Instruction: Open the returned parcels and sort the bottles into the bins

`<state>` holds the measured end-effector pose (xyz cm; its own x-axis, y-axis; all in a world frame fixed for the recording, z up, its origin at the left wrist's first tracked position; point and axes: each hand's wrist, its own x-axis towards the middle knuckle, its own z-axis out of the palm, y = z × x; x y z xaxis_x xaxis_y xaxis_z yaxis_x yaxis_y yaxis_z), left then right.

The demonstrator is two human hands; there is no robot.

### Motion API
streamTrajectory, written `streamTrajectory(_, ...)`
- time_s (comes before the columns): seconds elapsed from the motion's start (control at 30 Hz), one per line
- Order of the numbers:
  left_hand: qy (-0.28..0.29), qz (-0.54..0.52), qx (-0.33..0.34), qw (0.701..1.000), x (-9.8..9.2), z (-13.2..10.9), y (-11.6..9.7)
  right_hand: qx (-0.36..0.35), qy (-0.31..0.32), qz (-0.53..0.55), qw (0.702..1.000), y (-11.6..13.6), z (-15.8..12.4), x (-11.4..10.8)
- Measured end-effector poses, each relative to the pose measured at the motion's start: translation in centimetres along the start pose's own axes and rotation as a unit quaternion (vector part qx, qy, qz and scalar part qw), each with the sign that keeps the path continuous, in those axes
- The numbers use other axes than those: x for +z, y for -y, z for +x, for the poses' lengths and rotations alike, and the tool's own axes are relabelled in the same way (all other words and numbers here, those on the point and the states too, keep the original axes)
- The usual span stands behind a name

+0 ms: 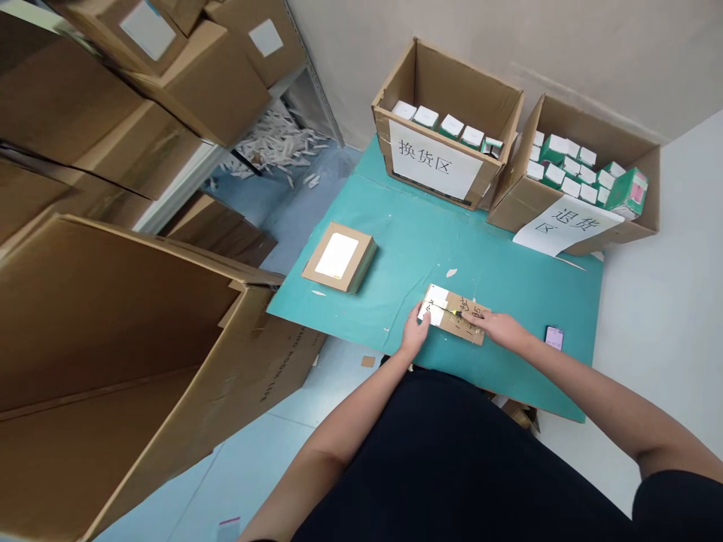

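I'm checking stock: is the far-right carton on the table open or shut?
The carton is open: no flaps cover its top, and green-and-white boxes show inside.

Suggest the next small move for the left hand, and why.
I'd probably ease the left hand slightly back toward the near edge of the cardboard package: the right hand holds a yellow-and-black tool over it, and a thin dark line runs from that tool across the white label, close to the left fingers.
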<state>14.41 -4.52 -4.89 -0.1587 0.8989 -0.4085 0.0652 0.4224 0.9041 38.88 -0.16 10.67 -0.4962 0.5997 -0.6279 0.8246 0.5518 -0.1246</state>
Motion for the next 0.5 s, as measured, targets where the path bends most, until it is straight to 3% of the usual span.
streamTrajectory(0.2, -0.003, 0.015, -0.008, 1.0, -0.2, -0.1, -0.3, 0.02, 0.007, -0.014, 1.0, -1.8, -2.7, 1.5)
streamTrajectory(0.5, -0.001, 0.029, -0.018, 0.999, -0.2, -0.3, -0.9, 0.058, 0.027, -0.028, 0.998, -2.6, -7.2, 1.1)
